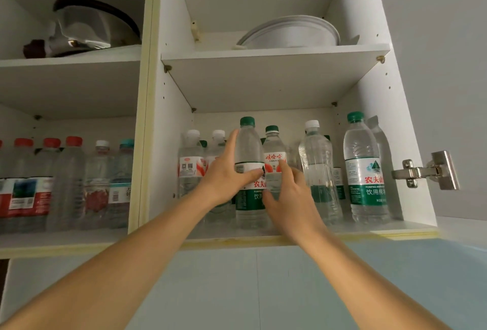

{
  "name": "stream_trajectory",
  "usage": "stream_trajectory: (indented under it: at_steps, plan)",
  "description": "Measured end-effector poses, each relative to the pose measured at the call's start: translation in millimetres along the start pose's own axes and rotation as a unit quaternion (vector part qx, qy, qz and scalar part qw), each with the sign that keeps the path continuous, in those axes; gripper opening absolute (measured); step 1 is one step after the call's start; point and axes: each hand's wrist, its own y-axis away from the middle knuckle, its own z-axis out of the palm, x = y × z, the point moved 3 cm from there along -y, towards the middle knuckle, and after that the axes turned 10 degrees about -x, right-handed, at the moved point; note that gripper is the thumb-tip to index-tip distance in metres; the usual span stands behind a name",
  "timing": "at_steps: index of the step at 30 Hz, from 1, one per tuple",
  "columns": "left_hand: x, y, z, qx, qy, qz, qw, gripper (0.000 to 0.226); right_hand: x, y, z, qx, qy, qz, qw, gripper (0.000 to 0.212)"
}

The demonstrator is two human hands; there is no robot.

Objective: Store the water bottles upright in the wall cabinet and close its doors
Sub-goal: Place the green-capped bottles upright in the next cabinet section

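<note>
— Which bottle does the person have?

— The green-capped bottle point(249, 171) standing upright at the front of the right compartment's lower shelf point(369, 228). The left hand point(226, 179) wraps round it, thumb across the white band of its label, forefinger stretched up the side. The label shows red characters 农夫山 and, on the green part below, 饮用.

— And the other hand?

— The right hand point(287, 195) has its fingers loosely spread; the forefinger touches the label of the shorter green-capped bottle point(274, 163) just behind, which reads 娃哈哈 in red. Whether that hand truly grips anything cannot be told.

— What stands around them?

— To the right, a white-capped clear bottle point(317, 171), then a tall green-capped bottle point(365, 168) near the side wall, marked 农夫山, "PURIFIED" and 饮用纯. To the left, two white-capped bottles point(191, 163) with red-and-white labels. All are upright.

— Further out?

— The left compartment holds a row of red-capped bottles point(50, 184). Above them sits a metal lid point(92, 26); above the right compartment, a white bowl point(292, 33). A steel hinge point(427, 171) juts from the right wall, the door swung open.
</note>
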Motion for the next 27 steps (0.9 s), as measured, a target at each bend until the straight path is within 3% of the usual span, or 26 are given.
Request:
stream_trajectory:
  at_steps: [5,13,22,27]
  plan:
    - [-3,-1,-9,-0.009,-0.086,-0.033,0.996,0.108,-4,-18,1,-0.075,0.006,0.063,0.995,0.085]
    - [-6,-1,-13,-0.021,-0.125,-0.053,0.991,0.111,-11,-40,-2,-0.079,-0.067,0.128,0.986,0.109]
    - [-4,-5,-16,-0.040,-0.136,-0.053,0.988,0.112,-19,-29,-10,-0.043,0.026,0.113,0.992,0.101]
    - [-3,-10,-25,-0.060,-0.236,-0.058,0.968,0.145,-17,-21,-25,-0.054,0.039,0.094,0.993,0.106]
